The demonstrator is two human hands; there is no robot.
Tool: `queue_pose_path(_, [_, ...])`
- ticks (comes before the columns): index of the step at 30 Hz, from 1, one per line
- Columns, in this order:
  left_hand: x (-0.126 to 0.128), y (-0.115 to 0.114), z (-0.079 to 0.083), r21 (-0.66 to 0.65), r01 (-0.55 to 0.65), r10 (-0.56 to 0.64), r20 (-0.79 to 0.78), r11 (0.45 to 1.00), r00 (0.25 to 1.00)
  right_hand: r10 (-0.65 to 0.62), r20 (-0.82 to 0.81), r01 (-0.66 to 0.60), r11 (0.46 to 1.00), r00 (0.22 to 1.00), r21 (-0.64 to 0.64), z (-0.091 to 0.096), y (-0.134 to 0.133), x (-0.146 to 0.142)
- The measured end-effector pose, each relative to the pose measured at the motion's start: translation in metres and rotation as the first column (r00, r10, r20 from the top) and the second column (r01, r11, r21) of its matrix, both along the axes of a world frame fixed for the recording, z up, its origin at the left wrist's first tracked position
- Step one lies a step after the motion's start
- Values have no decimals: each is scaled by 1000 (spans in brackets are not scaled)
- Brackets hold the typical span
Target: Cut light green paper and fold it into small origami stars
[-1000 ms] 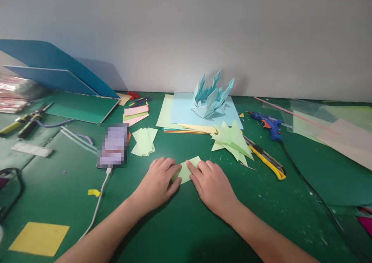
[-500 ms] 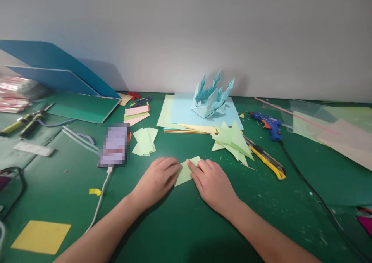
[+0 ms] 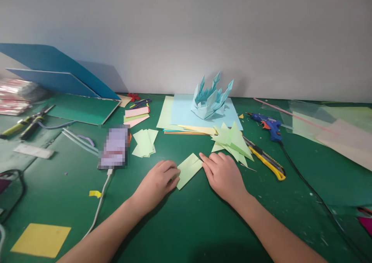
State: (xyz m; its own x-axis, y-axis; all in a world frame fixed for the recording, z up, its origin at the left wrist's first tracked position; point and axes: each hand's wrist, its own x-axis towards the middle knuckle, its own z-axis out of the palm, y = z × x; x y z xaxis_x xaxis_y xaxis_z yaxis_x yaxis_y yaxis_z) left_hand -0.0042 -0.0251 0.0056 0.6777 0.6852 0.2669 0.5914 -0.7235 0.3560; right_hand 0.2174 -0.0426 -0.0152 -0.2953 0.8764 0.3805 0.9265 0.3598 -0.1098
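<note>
A small light green paper rectangle (image 3: pixel 190 170) lies on the table between my two hands, turned at a slant, with a crease near its upper right end. My left hand (image 3: pixel 158 183) is closed at the paper's left edge, thumb and fingers gripping it there. On the other side, my right hand (image 3: pixel 223 174) has its index finger stretched out beside the paper's right corner, other fingers loosely bent, holding nothing. Light green paper strips (image 3: pixel 145 142) lie in a pile beyond my left hand. Folded light green triangles (image 3: pixel 232 141) are heaped beyond my right hand.
A blue folded-paper model (image 3: pixel 210 104) stands on stacked coloured sheets (image 3: pixel 165 115) at the back. A yellow cutter (image 3: pixel 267 162) and a blue glue gun (image 3: pixel 270 126) with a cord lie right. Left are a phone (image 3: pixel 114 146) on a cable, pliers (image 3: pixel 31 125) and a yellow paper (image 3: pixel 40 239).
My right hand has moved right, off the middle of the paper to its corner. The paper has turned to a steeper slant. My left hand stays at the left edge.
</note>
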Motion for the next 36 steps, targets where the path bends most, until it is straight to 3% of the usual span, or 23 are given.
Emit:
queue_pose_path(8, [4, -6, -1, -149, -76, 87, 71, 986, 994, 79, -279, -97, 994, 957, -50, 0, -4, -11])
queue_pose_path(14, [9, -7, -1, -21, -3, 3, -12, 1000, 1000, 157, -265, -187, 978, 951, -94, 4, -6, -13])
queue_pose_path(21, [7, -4, 0, -68, 66, -72, -92, 996, 993, 164, -173, -170, 985, 971, -23, 7, -7, -14])
queue_pose_path(27, [9, 0, -5, 38, 53, -50, -75, 998, 996, 174, -155, -192, 975, 973, -110, 4, -11, -18])
queue_pose_path(36, [14, 2, -3, -29, -24, 17, -221, 999, 975, 130, 13, -125, 975, 991, -181, -8, -18, -25])
